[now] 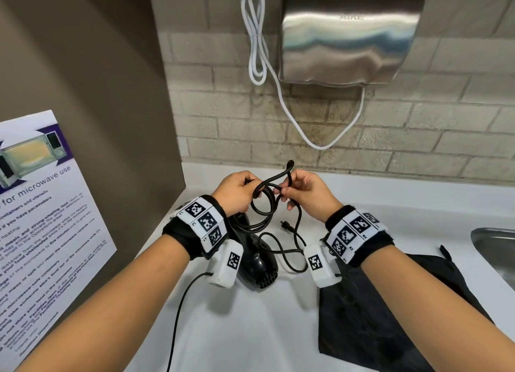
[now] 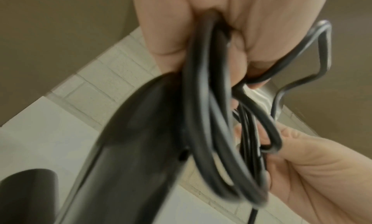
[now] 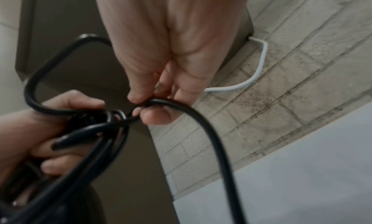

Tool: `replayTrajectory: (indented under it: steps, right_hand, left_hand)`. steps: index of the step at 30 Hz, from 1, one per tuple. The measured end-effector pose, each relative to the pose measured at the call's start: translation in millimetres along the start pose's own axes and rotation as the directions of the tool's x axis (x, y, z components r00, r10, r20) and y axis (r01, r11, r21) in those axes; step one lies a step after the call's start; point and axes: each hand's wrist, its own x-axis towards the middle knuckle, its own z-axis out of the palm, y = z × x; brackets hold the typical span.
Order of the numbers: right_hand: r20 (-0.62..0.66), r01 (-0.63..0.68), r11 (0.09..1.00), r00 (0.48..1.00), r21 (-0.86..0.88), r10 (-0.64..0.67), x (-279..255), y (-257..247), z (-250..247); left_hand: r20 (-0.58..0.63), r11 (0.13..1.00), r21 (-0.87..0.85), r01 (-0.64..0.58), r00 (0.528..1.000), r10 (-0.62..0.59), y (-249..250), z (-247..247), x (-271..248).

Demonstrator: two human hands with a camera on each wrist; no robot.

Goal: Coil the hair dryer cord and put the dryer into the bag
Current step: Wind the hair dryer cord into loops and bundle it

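Observation:
A black hair dryer (image 1: 257, 263) hangs nozzle-down over the white counter (image 1: 250, 330), its handle up in my left hand (image 1: 237, 190). That hand also grips several loops of the black cord (image 1: 263, 204); in the left wrist view the coil (image 2: 211, 132) runs down from the fist beside the dryer handle (image 2: 141, 140). My right hand (image 1: 302, 189) pinches the cord (image 3: 161, 102) between thumb and fingertips, close to the left hand (image 3: 40, 132). A loop of cord sticks up between the hands. The loose cord trails down to the plug (image 1: 287, 226). The black bag (image 1: 390, 316) lies flat under my right forearm.
A steel hand dryer (image 1: 348, 37) with a white cable (image 1: 256, 37) hangs on the brick wall ahead. A steel sink (image 1: 498, 249) sits at the right edge. A microwave notice (image 1: 41, 232) is stuck on the brown left wall. A thin black wire (image 1: 178, 316) runs from my left wrist camera.

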Motion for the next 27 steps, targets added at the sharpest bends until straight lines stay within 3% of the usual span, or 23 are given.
replayTrajectory:
  steps: [4,7,9,14,16,18,20,21,24,25,27]
  right_hand:
    - [0.026,-0.075,0.995,0.997,-0.073,0.077,-13.0,4.0,-8.7]
    - [0.161,-0.176,0.983,0.973,0.054,0.166,-21.7,9.2,-10.8]
    - [0.172,-0.218,0.973,0.964,0.070,0.204,-18.7,9.6,-6.5]
    - [0.207,-0.197,0.967,0.951,-0.162,0.229,-7.5,-2.2,2.8]
    - [0.129,-0.150,0.965,0.975,-0.216,0.181,-4.4,-11.0,2.4]
    - [-0.061,-0.133,0.977,0.990,-0.165,0.125,0.2,-20.9,-1.2]
    - [-0.211,-0.144,0.980,0.971,-0.134,0.113,6.7,-29.3,-5.8]
    - [-0.260,-0.168,0.964,0.959,-0.206,0.111,9.8,-31.7,-7.4]
    - [-0.306,-0.237,0.782,0.950,-0.577,0.063,14.4,-36.6,-4.2]
    - [-0.303,-0.235,0.762,0.952,-0.604,0.053,14.6,-39.0,0.0]
    - [-0.277,-0.221,0.829,0.957,-0.514,0.083,15.8,-41.2,7.0]
  left_hand:
    - [-0.162,0.999,0.001,-0.032,0.986,0.032,-4.3,-7.6,2.4]
    - [-0.231,0.999,-0.009,-0.043,0.972,0.039,-9.2,-12.5,4.9]
    - [-0.246,0.998,-0.019,-0.064,0.968,0.058,-10.2,-10.8,5.6]
    - [-0.245,0.994,0.007,-0.108,0.964,0.106,-13.0,-11.2,5.5]
    - [-0.242,0.994,0.031,-0.103,0.964,0.107,-14.1,-14.2,5.1]
    - [-0.241,0.990,0.088,-0.112,0.962,0.130,-15.7,-16.3,4.9]
    - [-0.211,0.978,0.136,-0.159,0.960,0.185,-17.9,-16.6,4.5]
    - [-0.185,0.972,0.136,-0.191,0.959,0.214,-17.7,-16.0,3.4]
    - [-0.046,0.960,0.058,-0.275,0.960,0.277,-15.5,-10.8,-2.5]
    - [0.009,0.954,0.046,-0.296,0.955,0.296,-14.2,-8.6,-4.5]
    - [0.102,0.949,0.044,-0.311,0.947,0.306,-10.2,-5.2,-7.7]
